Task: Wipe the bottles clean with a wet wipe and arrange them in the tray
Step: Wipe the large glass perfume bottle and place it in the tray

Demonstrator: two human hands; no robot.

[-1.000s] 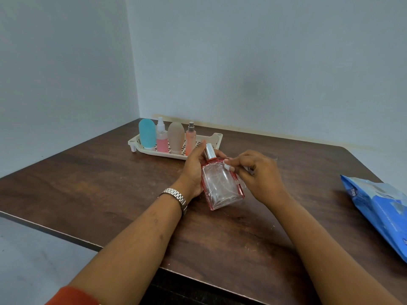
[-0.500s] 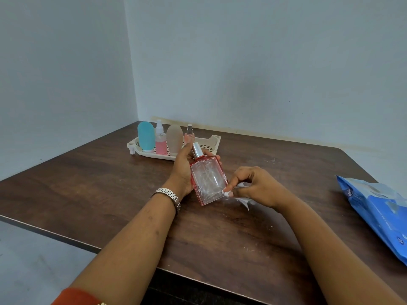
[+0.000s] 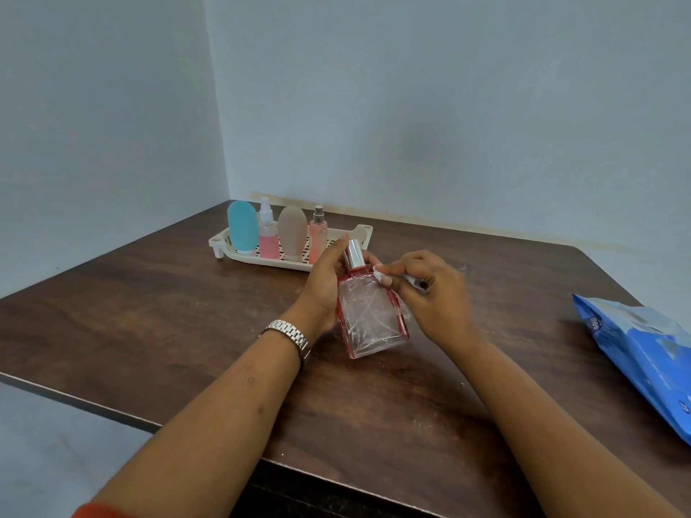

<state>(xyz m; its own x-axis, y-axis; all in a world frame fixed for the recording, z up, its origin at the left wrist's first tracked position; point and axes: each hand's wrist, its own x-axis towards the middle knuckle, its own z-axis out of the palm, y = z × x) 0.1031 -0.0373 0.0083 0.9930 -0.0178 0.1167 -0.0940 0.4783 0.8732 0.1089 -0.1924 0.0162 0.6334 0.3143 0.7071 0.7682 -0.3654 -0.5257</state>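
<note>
White lettering on the blue wipe pack, well right of the tray, is too small to read. The tray holds four upright bottles: blue bottle, pink spray bottle, beige bottle, slim pink sprayer. Just in front of the tray, the left hand grips the tilted clear red-edged bottle near its silver cap. The right hand pinches a wet wipe against the bottle's shoulder.

The only lettering in view is a few white characters on the upper left corner of the blue wipe packet at the right edge of the frame. They are turned sideways and too blurred to read. A small round mark near its lower right edge cannot be read either
</note>
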